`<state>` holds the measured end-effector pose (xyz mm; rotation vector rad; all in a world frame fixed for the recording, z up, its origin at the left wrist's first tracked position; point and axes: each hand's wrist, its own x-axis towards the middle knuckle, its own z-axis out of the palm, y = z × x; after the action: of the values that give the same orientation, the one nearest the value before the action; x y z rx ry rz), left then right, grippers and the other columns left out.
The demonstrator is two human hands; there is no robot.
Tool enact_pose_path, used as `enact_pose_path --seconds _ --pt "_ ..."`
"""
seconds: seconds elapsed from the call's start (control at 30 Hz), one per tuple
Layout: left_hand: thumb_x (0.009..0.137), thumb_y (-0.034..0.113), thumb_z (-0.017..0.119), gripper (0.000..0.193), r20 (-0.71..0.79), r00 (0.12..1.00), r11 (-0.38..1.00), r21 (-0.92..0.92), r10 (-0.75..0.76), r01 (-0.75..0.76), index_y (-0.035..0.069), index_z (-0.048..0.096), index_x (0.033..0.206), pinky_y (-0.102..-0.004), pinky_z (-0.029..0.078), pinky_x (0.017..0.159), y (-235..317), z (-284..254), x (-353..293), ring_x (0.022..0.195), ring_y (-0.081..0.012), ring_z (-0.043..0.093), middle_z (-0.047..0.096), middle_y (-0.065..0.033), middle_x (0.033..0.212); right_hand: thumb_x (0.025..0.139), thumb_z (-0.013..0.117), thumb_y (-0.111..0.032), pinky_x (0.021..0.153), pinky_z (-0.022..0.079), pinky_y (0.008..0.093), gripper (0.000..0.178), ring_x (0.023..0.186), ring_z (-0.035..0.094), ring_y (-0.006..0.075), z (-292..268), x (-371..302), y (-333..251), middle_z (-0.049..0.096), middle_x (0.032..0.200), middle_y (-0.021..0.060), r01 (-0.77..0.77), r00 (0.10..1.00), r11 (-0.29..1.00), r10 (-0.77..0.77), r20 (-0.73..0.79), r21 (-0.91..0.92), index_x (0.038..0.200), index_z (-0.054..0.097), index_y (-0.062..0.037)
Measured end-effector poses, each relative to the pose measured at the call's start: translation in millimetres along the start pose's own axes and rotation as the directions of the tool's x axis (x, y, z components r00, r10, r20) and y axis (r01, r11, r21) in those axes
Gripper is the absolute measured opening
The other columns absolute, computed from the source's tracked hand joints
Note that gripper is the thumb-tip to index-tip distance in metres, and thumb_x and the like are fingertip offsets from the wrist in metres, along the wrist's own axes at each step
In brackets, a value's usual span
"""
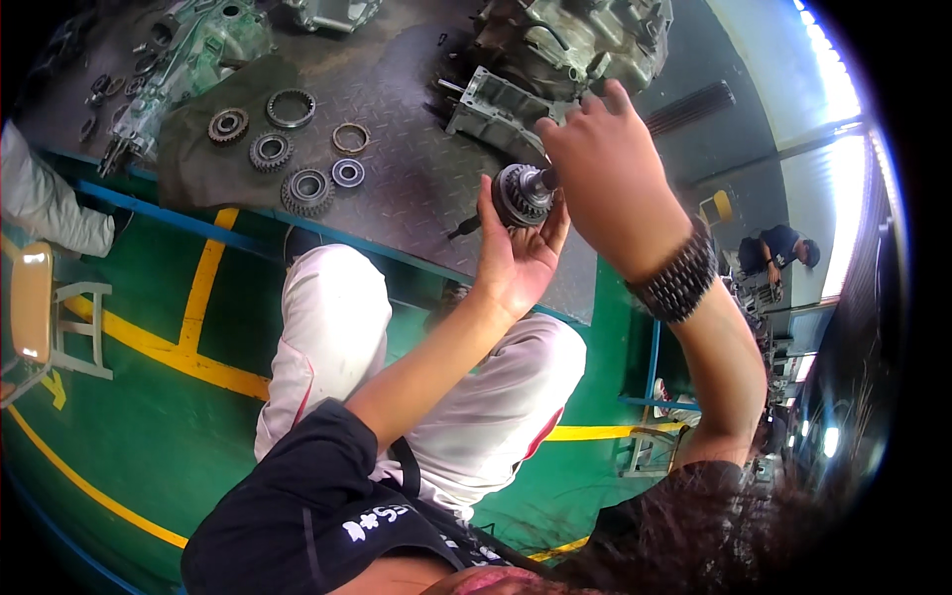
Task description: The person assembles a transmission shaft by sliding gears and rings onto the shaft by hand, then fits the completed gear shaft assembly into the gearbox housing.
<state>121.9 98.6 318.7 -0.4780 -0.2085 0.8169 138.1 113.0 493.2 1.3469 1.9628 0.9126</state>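
A toothed metal gear [523, 196] sits on a shaft [545, 180] held tilted above the near edge of the metal table [412, 188]. My left hand [521, 263] cups the gear from below, its thumb on the left side and its fingers on the right. My right hand [610, 178] closes round the shaft's upper end, which its fingers largely hide. A dark rod end [463, 229] sticks out left of my left hand; whether it belongs to the same shaft I cannot tell.
Several loose gears [307, 191], a bearing [348, 173] and a thin brass-coloured ring [350, 138] lie at left. Open metal housings [501, 109] stand beyond my hands. A green-tinted casing [203, 59] rests far left. A stool [32, 302] stands on the floor; a person [780, 253] is at far right.
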Motion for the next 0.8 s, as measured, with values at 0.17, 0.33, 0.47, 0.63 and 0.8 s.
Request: enact_pose_path --seconds 0.17,0.33,0.47,0.63,0.8 --pt "0.092 0.059 0.067 0.066 0.075 0.997 1.000 0.000 -0.019 0.019 0.002 0.060 0.124 -0.0343 0.054 0.105 2 -1 0 0.114 -0.0236 0.064 0.065 -0.0113 0.121 0.076 0.073 -0.001 0.121 0.031 0.0491 0.032 0.110 0.064 0.0238 -9 -17 10 0.066 0.109 0.0092 0.125 0.937 0.941 -0.008 -0.349 0.315 0.107 0.069 -0.0077" --pt "0.092 0.060 0.067 0.070 0.033 0.999 0.994 -0.096 -0.043 0.046 -0.001 0.058 0.126 -0.0366 0.054 0.105 2 8 4 0.115 -0.0247 0.065 0.065 -0.0157 0.122 0.082 0.076 -0.007 0.109 0.042 0.0451 0.043 0.102 0.068 0.0254 19 -51 21 0.069 0.104 0.0088 0.276 0.397 0.809 0.397 -0.828 0.520 0.122 0.061 -0.0043" --pt "0.096 0.060 0.059 0.068 0.077 0.995 0.997 -0.042 -0.065 0.069 0.002 0.055 0.132 -0.0390 0.045 0.113 -2 -5 8 0.125 -0.0246 0.059 0.061 -0.0172 0.129 0.095 0.070 -0.018 0.112 0.039 0.0415 0.059 0.123 0.057 0.0252 94 -64 -21 0.058 0.132 0.0159 0.240 0.389 0.229 0.868 -0.310 0.943 0.145 0.043 -0.0013" --pt "0.100 0.069 0.040 0.073 0.160 0.986 0.967 0.255 -0.040 -0.002 0.011 0.047 0.144 -0.0407 0.037 0.117 -14 2 4 0.133 -0.0231 0.050 0.053 -0.0079 0.142 0.102 0.062 -0.020 0.095 0.049 0.0309 0.031 0.109 0.062 0.0151 112 -22 -47 0.070 0.115 0.0100 0.234 0.808 -0.247 0.587 -0.047 0.941 0.124 0.059 0.0017" --pt "0.096 0.077 0.036 0.080 0.056 0.987 0.930 0.347 -0.149 0.120 0.018 0.045 0.148 -0.0409 0.032 0.118 -12 -16 15 0.142 -0.0192 0.042 0.046 -0.0037 0.152 0.100 0.065 -0.014 0.090 0.051 0.0299 0.019 0.096 0.064 0.0120 127 -26 -42 0.075 0.100 0.0077 0.083 0.820 -0.319 0.560 0.117 0.944 0.110 0.065 0.0017"
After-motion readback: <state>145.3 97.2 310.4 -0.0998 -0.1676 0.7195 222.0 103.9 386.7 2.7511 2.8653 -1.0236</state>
